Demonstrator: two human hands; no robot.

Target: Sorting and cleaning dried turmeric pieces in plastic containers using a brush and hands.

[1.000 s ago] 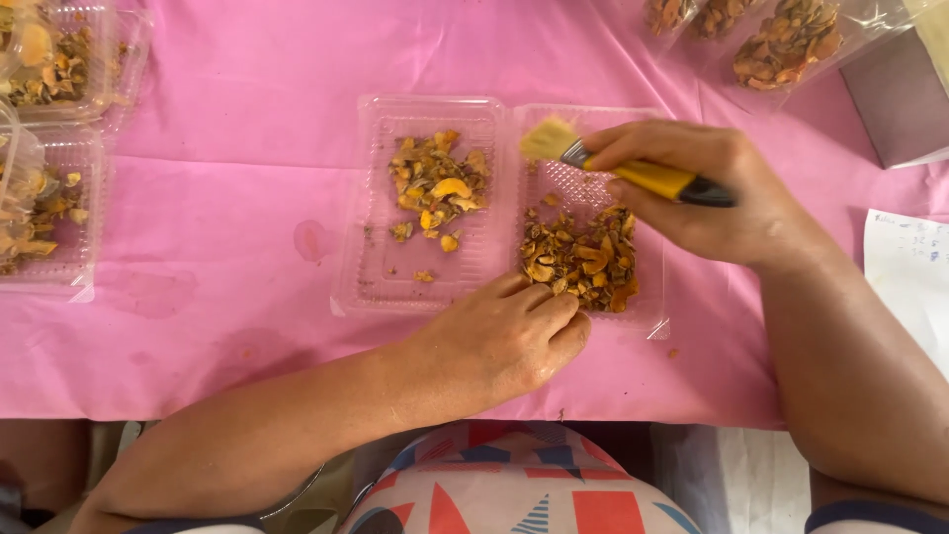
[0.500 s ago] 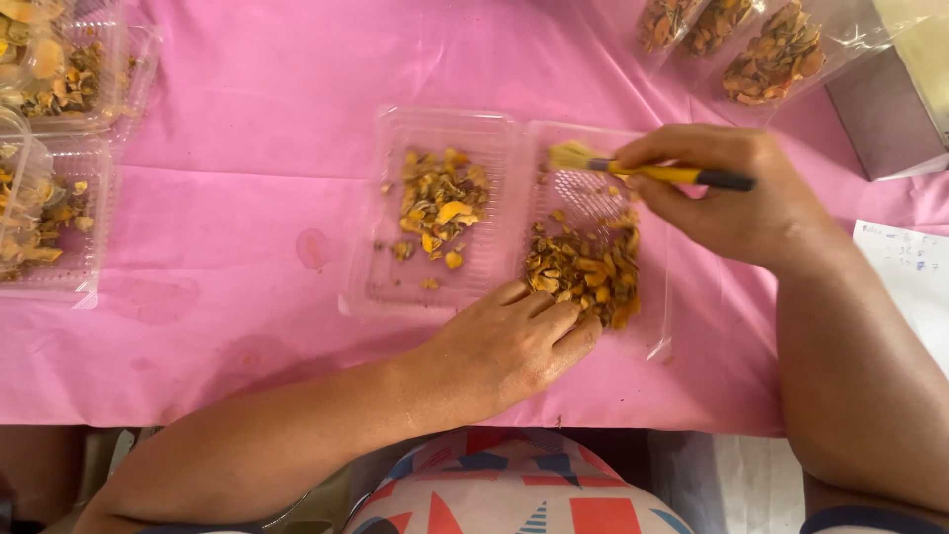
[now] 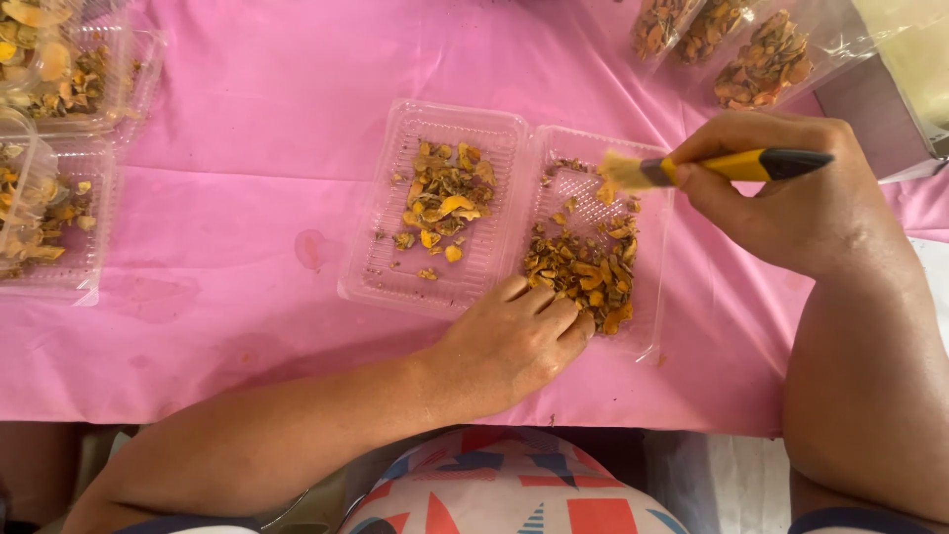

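Nearest to me is my lap, in cloth patterned red, blue and white [image 3: 504,489], just under the bench edge. Above it my left hand [image 3: 514,341] lies flat on the pink cloth [image 3: 247,148] that covers the bench, palm down, fingers [image 3: 563,316] loosely spread and holding nothing; the fingertips rest against the near edge of the open clear plastic clamshell tray [image 3: 514,213] and touch the heap of dried orange-brown pieces [image 3: 583,272] lying in its right half.

That tray lies opened flat, its two halves side by side. The right half holds the denser, darker heap towards me, with a few scattered bits further up. The left half holds a looser cluster of yellower pieces [image 3: 445,203] near its middle.

My right hand [image 3: 791,198] comes in from the right, beside the far corner of the right half. Its fingers are closed around a small brush with a yellow and black handle [image 3: 736,163], held almost level, the pale bristles [image 3: 623,170] pointing left and lying over the far part of the right half, among the scattered bits.

Further off, at the left edge of the bench, stand more clear trays [image 3: 59,198] filled with similar dried pieces, some stacked. At the far right lie clear bags [image 3: 761,54] of the same orange-brown material, and beside them a pale container [image 3: 914,69] cut off by the frame.
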